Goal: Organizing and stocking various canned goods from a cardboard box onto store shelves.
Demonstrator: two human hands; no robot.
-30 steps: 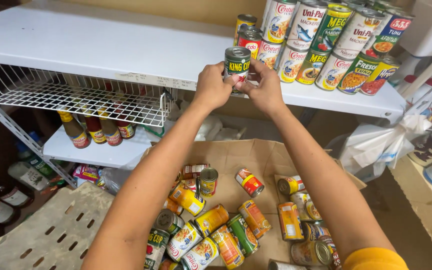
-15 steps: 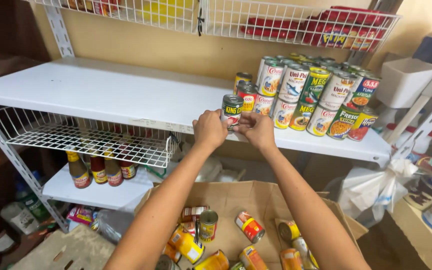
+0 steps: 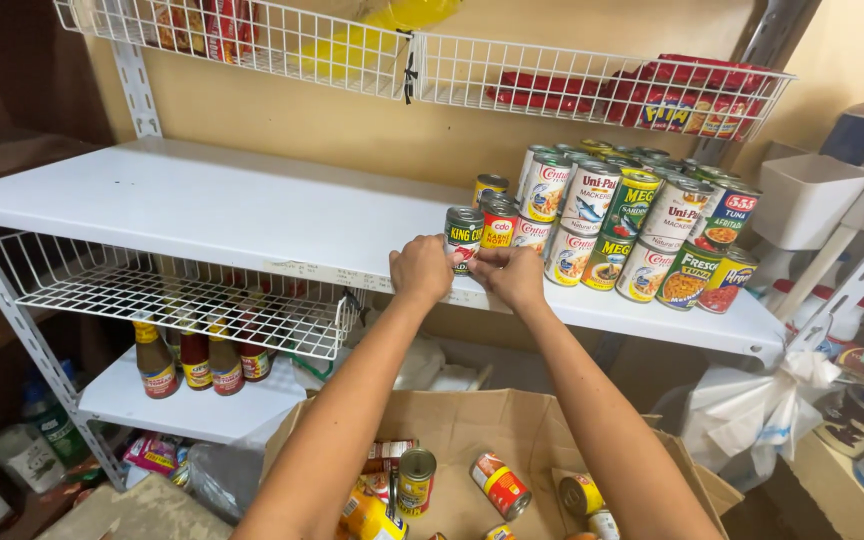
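Note:
Both my hands are at a small dark green can that stands upright at the front edge of a white shelf. My left hand grips its lower left side. The fingertips of my right hand pinch its lower right side. The can stands just left of a red-labelled can and a stacked group of several cans. Below my arms an open cardboard box holds several loose cans lying on their sides.
A wire basket hangs under the shelf's left part, with sauce bottles on a lower shelf beneath. Wire baskets with red and yellow packets hang above. A tied white plastic bag and a white bin are at right.
Both hands carried the green can from mid-air down onto the shelf's front edge beside the other cans. My view tilted upward, showing less of the box.

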